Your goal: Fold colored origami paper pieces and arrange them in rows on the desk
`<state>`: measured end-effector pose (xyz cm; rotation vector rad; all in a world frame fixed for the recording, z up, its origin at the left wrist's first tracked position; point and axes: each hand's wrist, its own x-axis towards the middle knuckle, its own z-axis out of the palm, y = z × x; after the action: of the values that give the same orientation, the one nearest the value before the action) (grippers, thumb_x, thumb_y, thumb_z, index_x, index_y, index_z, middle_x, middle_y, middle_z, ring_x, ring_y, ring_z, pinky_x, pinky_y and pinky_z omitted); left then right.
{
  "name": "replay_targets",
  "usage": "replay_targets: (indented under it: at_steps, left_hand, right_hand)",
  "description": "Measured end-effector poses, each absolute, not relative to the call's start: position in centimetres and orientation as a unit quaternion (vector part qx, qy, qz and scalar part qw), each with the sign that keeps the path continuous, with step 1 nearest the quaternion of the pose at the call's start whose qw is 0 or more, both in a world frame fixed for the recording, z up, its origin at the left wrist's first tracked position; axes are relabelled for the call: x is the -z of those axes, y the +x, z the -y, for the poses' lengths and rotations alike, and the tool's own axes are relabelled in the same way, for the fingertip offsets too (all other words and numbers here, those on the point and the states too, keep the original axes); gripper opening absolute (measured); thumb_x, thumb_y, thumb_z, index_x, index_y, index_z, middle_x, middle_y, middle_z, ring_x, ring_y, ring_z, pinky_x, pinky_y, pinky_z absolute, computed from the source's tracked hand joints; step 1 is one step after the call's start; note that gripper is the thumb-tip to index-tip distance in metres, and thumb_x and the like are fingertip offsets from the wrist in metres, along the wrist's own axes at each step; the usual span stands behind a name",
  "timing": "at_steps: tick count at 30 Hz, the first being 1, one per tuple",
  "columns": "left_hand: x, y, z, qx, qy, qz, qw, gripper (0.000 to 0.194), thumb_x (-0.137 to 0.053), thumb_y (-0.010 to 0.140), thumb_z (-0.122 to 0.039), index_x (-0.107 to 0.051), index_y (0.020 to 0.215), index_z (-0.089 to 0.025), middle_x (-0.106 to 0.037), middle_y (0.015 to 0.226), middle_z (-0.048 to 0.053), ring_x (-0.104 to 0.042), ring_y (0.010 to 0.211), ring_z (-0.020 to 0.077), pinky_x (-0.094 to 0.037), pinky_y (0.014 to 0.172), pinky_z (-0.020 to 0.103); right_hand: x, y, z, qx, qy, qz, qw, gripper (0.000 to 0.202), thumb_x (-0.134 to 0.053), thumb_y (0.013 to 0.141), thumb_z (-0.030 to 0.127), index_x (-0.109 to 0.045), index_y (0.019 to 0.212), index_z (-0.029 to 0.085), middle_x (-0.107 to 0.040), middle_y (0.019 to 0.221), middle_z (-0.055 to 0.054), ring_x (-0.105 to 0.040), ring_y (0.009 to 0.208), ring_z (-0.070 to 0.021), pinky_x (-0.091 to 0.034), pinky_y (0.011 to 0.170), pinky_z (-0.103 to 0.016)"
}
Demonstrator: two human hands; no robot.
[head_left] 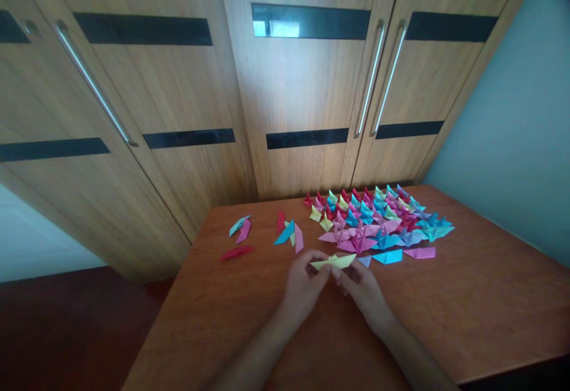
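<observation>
A pale yellow folded paper piece [341, 261] is held level between both hands above the wooden table [231, 319]. My left hand [303, 281] is closed on its left end, thumb in front. On the right, my right hand [363, 287] pinches the same paper near its middle and right end. Just beyond the hands lie a blue folded strip [388, 257] and a pink one [421, 252]. Many folded paper figures in pink, red, blue and yellow stand close together, with a pink one [358, 241] near the front.
Left of the figures lie loose folded strips: a red one [237, 252], a magenta one [243, 230], a blue one [285, 233] and a pink one [298, 238]. A wooden wardrobe [298, 94] stands behind the table, and a pale wall [512, 123] rises at the right.
</observation>
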<state>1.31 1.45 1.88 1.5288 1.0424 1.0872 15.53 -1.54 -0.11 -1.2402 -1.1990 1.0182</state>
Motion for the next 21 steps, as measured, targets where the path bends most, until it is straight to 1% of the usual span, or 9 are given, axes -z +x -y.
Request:
replay_targets:
  at_steps: [3, 5, 7, 11, 14, 19, 21]
  left_hand:
    - [-1.0, 3.2, -0.9, -0.425, 0.623, -0.417, 0.508, 0.018, -0.061, 0.079, -0.033, -0.062, 0.078, -0.015, -0.065, 0.075, 0.002, -0.059, 0.069, 0.0153, -0.045, 0.062, 0.024]
    - [-0.4, 3.7, -0.9, -0.408, 0.608, -0.408, 0.546, 0.024, -0.060, 0.080, -0.038, -0.061, 0.076, -0.015, -0.065, 0.073, 0.003, -0.060, 0.067, 0.0154, -0.045, 0.061, 0.024]
    - [0.0, 3.9, -1.0, -0.394, 0.593, -0.393, 0.582, 0.026, -0.060, 0.080, -0.039, -0.061, 0.075, -0.014, -0.066, 0.072, 0.004, -0.060, 0.065, 0.0153, -0.046, 0.059, 0.025]
    - [0.2, 3.6, -1.1, -0.386, 0.595, -0.385, 0.590, 0.018, -0.062, 0.077, -0.031, -0.063, 0.073, -0.014, -0.067, 0.070, 0.003, -0.059, 0.062, 0.0139, -0.045, 0.058, 0.024]
    - [0.1, 3.5, -1.0, -0.372, 0.600, -0.387, 0.594, 0.013, -0.061, 0.076, -0.027, -0.065, 0.076, -0.014, -0.067, 0.070, 0.003, -0.058, 0.060, 0.0132, -0.045, 0.058, 0.024]
    - [0.1, 3.3, -1.2, -0.366, 0.605, -0.404, 0.580, 0.011, -0.060, 0.076, -0.024, -0.065, 0.076, -0.014, -0.064, 0.067, 0.001, -0.058, 0.058, 0.0124, -0.044, 0.057, 0.023]
    - [0.2, 3.0, -1.5, -0.370, 0.604, -0.404, 0.579, 0.009, -0.060, 0.075, -0.022, -0.064, 0.074, -0.014, -0.064, 0.068, 0.002, -0.058, 0.059, 0.0121, -0.045, 0.057, 0.022]
  right_hand:
    - [0.4, 15.9, 1.7, -0.412, -0.551, 0.469, 0.554, 0.044, -0.064, 0.070, 0.059, -0.060, 0.086, 0.018, -0.055, 0.060, 0.002, -0.044, 0.048, -0.0103, -0.036, 0.042, -0.022]
    - [0.7, 16.5, 1.9, -0.402, -0.559, 0.474, 0.548, 0.041, -0.063, 0.072, 0.058, -0.058, 0.078, 0.018, -0.051, 0.056, 0.003, -0.041, 0.047, -0.0095, -0.034, 0.043, -0.021]
    - [0.9, 17.2, 2.1, -0.410, -0.555, 0.486, 0.537, 0.040, -0.062, 0.074, 0.057, -0.058, 0.076, 0.017, -0.050, 0.056, 0.003, -0.041, 0.047, -0.0094, -0.033, 0.043, -0.021]
    - [1.4, 18.4, 2.5, -0.440, -0.542, 0.501, 0.512, 0.041, -0.057, 0.079, 0.056, -0.060, 0.071, 0.016, -0.054, 0.059, 0.000, -0.046, 0.051, -0.0107, -0.035, 0.046, -0.022]
    - [1.3, 18.8, 2.8, -0.427, -0.545, 0.504, 0.516, 0.041, -0.056, 0.080, 0.054, -0.063, 0.068, 0.016, -0.056, 0.061, -0.001, -0.048, 0.055, -0.0118, -0.036, 0.050, -0.023]
    - [0.6, 20.1, 2.9, -0.383, -0.571, 0.469, 0.555, 0.032, -0.068, 0.071, 0.049, -0.068, 0.074, 0.017, -0.054, 0.061, 0.002, -0.046, 0.058, -0.0111, -0.035, 0.052, -0.022]
    - [0.7, 21.7, 2.8, -0.379, -0.584, 0.423, 0.580, 0.031, -0.070, 0.071, 0.047, -0.067, 0.074, 0.017, -0.051, 0.059, 0.003, -0.043, 0.055, -0.0095, -0.034, 0.050, -0.021]
